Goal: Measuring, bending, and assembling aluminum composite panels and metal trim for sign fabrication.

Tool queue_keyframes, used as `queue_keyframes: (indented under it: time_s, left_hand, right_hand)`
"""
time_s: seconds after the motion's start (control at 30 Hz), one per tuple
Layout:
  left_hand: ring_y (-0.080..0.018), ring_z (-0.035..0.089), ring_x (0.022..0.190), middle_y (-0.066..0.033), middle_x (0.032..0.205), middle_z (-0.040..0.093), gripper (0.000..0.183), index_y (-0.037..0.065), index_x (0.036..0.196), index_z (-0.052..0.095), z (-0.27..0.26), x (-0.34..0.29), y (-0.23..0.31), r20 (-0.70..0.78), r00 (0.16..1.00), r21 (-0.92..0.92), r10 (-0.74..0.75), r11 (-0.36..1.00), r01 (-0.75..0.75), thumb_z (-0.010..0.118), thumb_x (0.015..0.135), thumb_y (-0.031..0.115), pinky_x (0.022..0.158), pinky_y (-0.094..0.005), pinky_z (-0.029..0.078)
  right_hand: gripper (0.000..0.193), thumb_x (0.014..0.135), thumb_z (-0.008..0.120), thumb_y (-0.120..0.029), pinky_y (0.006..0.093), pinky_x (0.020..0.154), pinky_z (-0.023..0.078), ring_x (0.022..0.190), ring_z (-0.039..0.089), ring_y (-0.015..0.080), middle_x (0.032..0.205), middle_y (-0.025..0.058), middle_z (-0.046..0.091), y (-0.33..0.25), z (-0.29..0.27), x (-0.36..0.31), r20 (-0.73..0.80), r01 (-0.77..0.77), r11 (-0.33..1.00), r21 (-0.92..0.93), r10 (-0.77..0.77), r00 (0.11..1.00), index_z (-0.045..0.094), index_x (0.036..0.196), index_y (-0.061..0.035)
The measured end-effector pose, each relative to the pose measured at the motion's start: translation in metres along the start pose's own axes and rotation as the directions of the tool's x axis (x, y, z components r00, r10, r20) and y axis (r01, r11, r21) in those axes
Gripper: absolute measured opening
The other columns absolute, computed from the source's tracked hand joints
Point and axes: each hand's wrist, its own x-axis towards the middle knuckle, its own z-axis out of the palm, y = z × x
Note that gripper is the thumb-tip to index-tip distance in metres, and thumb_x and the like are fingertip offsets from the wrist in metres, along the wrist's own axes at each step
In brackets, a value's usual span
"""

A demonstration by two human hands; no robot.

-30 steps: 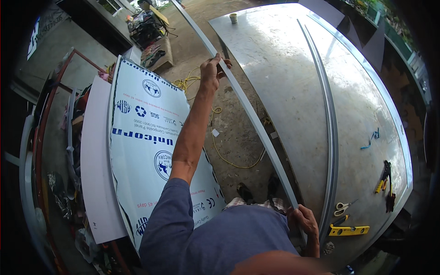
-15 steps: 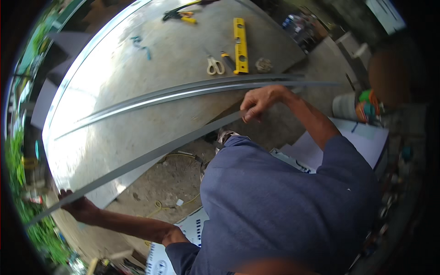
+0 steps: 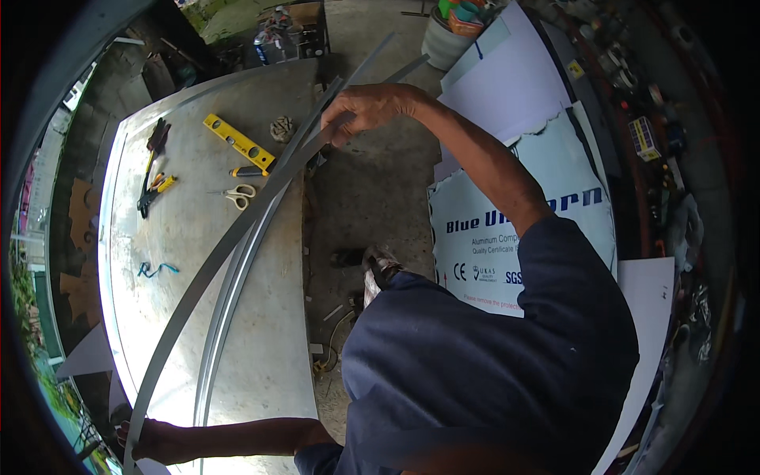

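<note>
Swung across since a moment ago, over the metal table (image 3: 273,348), the long grey strip (image 3: 215,257) slants past the paired strips (image 3: 221,321), right hand (image 3: 360,111) clamped on it, left hand (image 3: 158,440) clamped too, yellow level (image 3: 236,143), scissors (image 3: 242,195) just beside

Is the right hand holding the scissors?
No, the right hand holds a long grey strip; the scissors lie on the table.

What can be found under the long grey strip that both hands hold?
Below the grey strip lie the grey table and slender metal strips, visible where they emerge beside it. Where it crosses them, it covers their surfaces, so anything there cannot be seen.
</note>
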Motion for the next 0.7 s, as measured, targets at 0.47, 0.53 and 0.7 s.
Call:
queue_keyframes:
  time_s: [0.47,0.53,0.7]
  left_hand:
    - [-0.0272,0.058,0.102,-0.0167,0.111,0.060,0.036,-0.003,0.126,0.052,0.094,0.072,-0.157,0.052,0.979,-0.082,-0.196,0.976,0.200,0.050,0.101,0.023,0.089,-0.0421,0.050]
    - [-0.0261,0.059,0.098,-0.0154,0.107,0.060,0.037,-0.002,0.126,0.052,0.112,0.082,-0.172,0.080,0.969,-0.091,-0.235,0.966,0.242,0.050,0.102,0.025,0.086,-0.0408,0.051]
    - [-0.0233,0.061,0.088,-0.0123,0.098,0.062,0.038,0.000,0.126,0.053,0.096,0.116,-0.148,0.076,0.952,-0.245,-0.297,0.920,0.306,0.049,0.103,0.029,0.077,-0.0376,0.053]
  right_hand:
    - [0.037,0.087,0.075,-0.032,0.0346,0.072,0.051,0.078,0.069,0.0195,0.086,0.0058,0.074,-0.066,0.104,-0.127,-0.302,-0.213,0.961,0.178,0.259,0.917,0.071,0.113,-0.0073]
    - [0.030,0.088,0.074,-0.027,0.0371,0.069,0.049,0.072,0.067,0.0222,0.082,0.0076,0.072,-0.069,0.115,-0.127,-0.379,-0.149,0.979,0.137,0.191,0.906,0.071,0.111,-0.0075]
    - [0.030,0.086,0.073,-0.023,0.0422,0.078,0.046,0.082,0.065,0.0292,0.087,0.0121,0.069,-0.058,0.110,-0.121,-0.433,-0.142,0.990,-0.017,0.121,0.893,0.069,0.108,-0.0041]
